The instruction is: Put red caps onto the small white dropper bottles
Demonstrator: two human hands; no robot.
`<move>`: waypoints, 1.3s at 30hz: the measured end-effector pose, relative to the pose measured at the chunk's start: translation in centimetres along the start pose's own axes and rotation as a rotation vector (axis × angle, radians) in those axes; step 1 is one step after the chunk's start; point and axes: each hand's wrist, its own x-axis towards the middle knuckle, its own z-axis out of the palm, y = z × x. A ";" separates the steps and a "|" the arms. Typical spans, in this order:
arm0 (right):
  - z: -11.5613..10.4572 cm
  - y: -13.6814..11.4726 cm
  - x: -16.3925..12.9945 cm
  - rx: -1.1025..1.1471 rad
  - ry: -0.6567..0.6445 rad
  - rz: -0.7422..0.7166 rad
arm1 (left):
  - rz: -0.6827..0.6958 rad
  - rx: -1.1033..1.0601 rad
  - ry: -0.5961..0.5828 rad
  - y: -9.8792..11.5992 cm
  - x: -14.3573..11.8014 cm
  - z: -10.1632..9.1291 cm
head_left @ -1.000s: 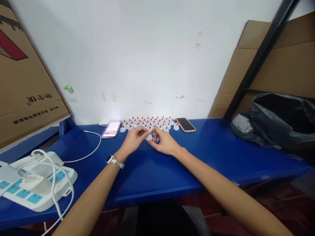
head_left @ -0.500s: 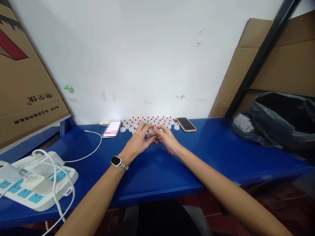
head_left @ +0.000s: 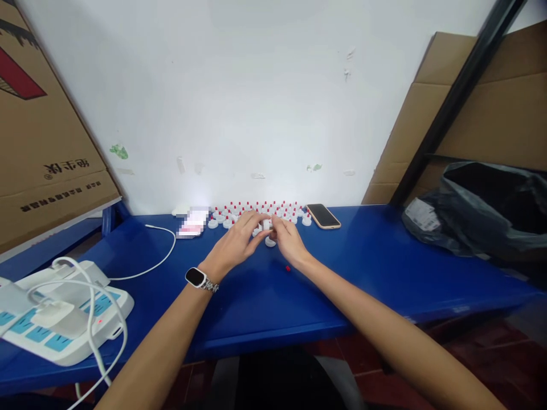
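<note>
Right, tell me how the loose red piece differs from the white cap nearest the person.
The red piece is clearly smaller than the white cap. The red piece lies closer to the front edge of the blue table; the white cap sits farther back. Both rest on the tabletop.
</note>
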 end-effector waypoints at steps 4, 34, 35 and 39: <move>0.7 -0.1 0.2 0.102 0.014 0.061 | 0.049 0.100 -0.011 -0.1 0.1 -0.1; -1.5 -0.2 0.0 -0.313 -0.155 -0.138 | -0.365 -0.314 -0.171 -3.8 -1.5 0.1; -1.5 -0.1 0.0 -0.275 -0.163 -0.129 | -0.358 -0.330 -0.196 -3.5 -1.4 0.2; -2.3 -0.5 0.1 -0.278 -0.143 -0.125 | -0.348 -0.258 -0.249 -2.5 -1.6 0.8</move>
